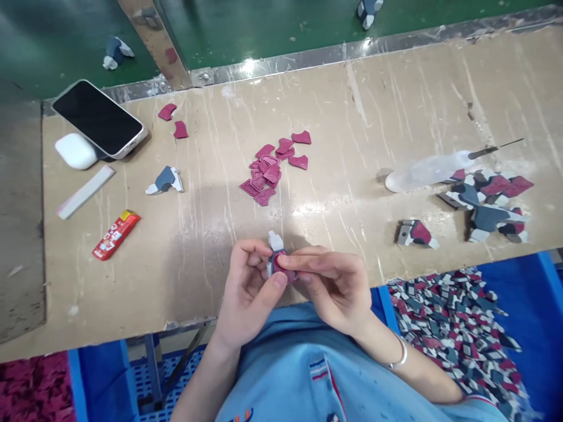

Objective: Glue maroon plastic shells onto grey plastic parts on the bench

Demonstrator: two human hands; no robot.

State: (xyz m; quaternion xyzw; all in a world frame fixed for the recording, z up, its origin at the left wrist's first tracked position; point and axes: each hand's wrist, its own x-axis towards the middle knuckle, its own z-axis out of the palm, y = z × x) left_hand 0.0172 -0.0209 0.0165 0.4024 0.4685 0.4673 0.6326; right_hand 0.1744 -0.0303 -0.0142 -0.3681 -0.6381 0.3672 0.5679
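Note:
Near the table's front edge, my left hand [253, 287] grips a small plastic part [275, 241] in white, dark blue-grey and maroon. My right hand [336, 281] pinches at the maroon piece [285, 271] on that part, its fingertips pressed against it. Fingers cover much of the part, so how the maroon piece sits on it cannot be seen fully. Beyond my hands lies a loose pile of flat maroon pieces [264, 173]. A similar white and blue-grey part [165, 180] without maroon rests to the left.
A phone [99, 117], white case [75, 150], pale strip [85, 191] and red packet [116, 234] lie left. To the right are a translucent bottle with needle tip [428, 171] and several assembled parts [488, 217]. Blue bins hold parts [453, 328] and maroon pieces [35, 387] below.

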